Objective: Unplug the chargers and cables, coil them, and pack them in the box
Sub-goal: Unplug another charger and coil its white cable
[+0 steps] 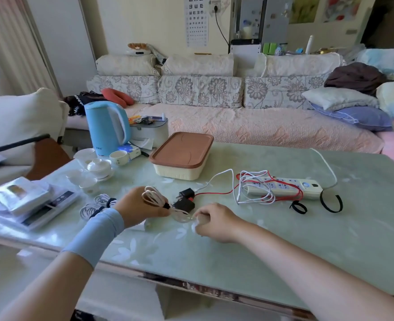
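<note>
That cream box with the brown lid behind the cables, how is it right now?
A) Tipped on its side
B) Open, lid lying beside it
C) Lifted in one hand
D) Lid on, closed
D: the brown lid sits flat on the cream box, which stands upright and untouched, while the left hand grips a white cable in front of it.

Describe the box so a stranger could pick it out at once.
Find the green table in front of the floral sofa. At its far edge, right of the blue kettle, sits the box. It alone is a cream tub with a closed brown lid, bigger than the cups nearby.
</note>
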Demonstrator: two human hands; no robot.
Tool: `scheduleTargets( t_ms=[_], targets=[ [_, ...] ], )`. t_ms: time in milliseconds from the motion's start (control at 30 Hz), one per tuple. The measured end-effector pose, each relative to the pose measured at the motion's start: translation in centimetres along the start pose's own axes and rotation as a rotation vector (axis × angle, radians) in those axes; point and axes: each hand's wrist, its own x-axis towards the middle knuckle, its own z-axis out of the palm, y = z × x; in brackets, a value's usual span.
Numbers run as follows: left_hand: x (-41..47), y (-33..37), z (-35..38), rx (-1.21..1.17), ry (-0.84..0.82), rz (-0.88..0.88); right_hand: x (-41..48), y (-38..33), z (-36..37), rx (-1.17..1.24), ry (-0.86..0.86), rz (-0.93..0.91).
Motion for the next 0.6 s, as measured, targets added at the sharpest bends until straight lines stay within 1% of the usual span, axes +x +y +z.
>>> scheduleTargets(
  t_ms=[67,167,233,333,400,467,533,600],
  targets=[
    [-1.1,-1.0,-0.7,-0.084,0.058,-0.018,0.4,-0.5,0.7,0.073,-0.013,0.006],
    [-2.0,-2.1,-1.2,-0.198,0.068,0.01,0.9,-0.9,1.5,0.122,-0.112,0.001],
    [-1.9,-2.7,-1.3,-0.156,0.076,0.029,1.1,-0.8,1.8,0.06,-0.17,-0.008],
    [-1.4,-3.0,-1.4,-0.055,0.089,-0.003,1.1,-0.7,2.3,-0.108,-0.216,-0.008],
    [-1.1,-2.9,-1.3,-0.086,0.101,-0.024,1.1,-0.6,2.7,-0.245,-0.191,-0.053],
    [-0.8,-2.5,-1.0,-0.171,0.128,-0.031,1.3,-0.3,3.0,-0.339,-0.138,-0.098],
    [-0.4,-2.0,-0.7,-0.272,0.146,-0.02,1.6,0.0,2.9,-0.335,-0.112,-0.111],
    [0.1,-1.8,-0.6,-0.246,0.145,0.046,2.0,0.2,2.7,-0.319,-0.088,-0.135]
  ],
)
